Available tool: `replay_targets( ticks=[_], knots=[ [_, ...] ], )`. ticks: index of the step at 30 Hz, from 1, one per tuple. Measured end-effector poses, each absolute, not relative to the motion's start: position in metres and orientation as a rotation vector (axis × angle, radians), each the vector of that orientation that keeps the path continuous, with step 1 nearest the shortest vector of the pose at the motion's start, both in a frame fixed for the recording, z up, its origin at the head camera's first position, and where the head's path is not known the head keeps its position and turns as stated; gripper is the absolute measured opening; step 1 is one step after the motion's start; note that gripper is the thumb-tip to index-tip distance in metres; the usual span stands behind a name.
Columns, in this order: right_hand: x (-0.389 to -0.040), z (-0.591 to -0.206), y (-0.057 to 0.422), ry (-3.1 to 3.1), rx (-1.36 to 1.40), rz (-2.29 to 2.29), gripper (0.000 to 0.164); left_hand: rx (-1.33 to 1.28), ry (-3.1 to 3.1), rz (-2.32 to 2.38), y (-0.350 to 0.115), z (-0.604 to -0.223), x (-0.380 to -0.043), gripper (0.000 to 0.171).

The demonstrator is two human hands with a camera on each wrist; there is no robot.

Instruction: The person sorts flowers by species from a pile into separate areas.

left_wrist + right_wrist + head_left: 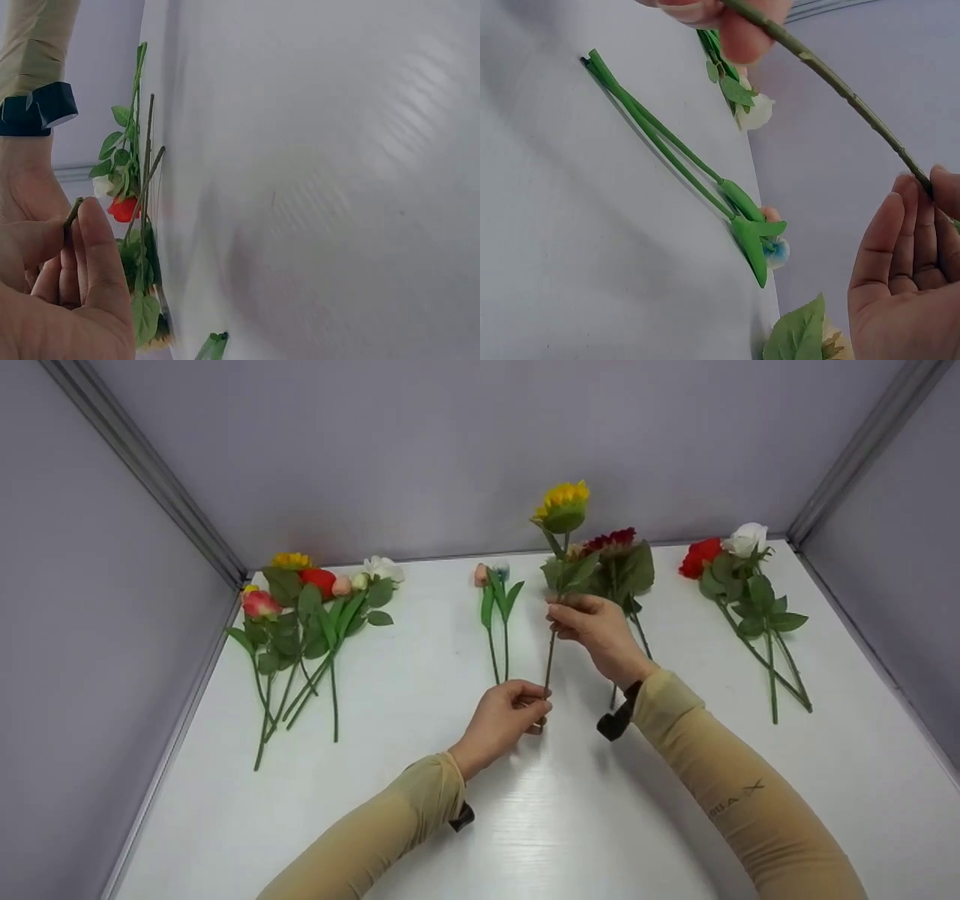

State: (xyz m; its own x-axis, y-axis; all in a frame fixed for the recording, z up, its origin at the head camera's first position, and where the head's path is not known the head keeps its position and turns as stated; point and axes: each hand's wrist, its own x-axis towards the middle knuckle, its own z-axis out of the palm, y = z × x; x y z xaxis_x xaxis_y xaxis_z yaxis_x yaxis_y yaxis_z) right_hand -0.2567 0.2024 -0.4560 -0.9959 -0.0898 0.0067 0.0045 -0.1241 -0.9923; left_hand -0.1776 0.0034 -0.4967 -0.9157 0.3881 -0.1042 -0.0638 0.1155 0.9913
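Observation:
A yellow sunflower (564, 506) stands nearly upright above the table, held by both hands. My left hand (504, 718) pinches the lower end of its stem, and the cut tip (73, 213) pokes out between thumb and finger in the left wrist view. Higher up, just under the leaves, my right hand (600, 631) grips the same stem (847, 94) between thumb and fingers. Two tulips (682, 161), one pink and one bluish, lie on the table left of the sunflower. Behind the right hand lies a dark red flower (611, 542) with broad leaves, its stem partly hidden.
A mixed bunch of red, yellow, pink and white flowers (300, 615) lies on the left of the white table (420, 697). On the right lie a red rose (700, 558) and a white rose (747, 540), stems crossed. Grey panels (450, 450) enclose the table.

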Motion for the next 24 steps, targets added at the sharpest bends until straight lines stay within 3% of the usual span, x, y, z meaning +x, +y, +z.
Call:
replay_targets(
  ticks=[6, 11, 24],
  knots=[
    [-0.244, -0.449, 0.216, 2.097, -0.098, -2.306, 0.037, 0.355, 2.066, 1.89, 0.019, -0.493, -0.178, 0.017],
    [-0.24, -0.439, 0.235, 2.178, -0.073, -2.303, 0.043, 0.491, 2.17, 1.773, 0.033, -0.491, -0.175, 0.027],
    [-0.25, -0.438, 0.312, 2.426, 0.236, -2.207, 0.054, 1.514, 2.908, 0.331, 0.059, -0.498, -0.153, 0.061]
  ],
)
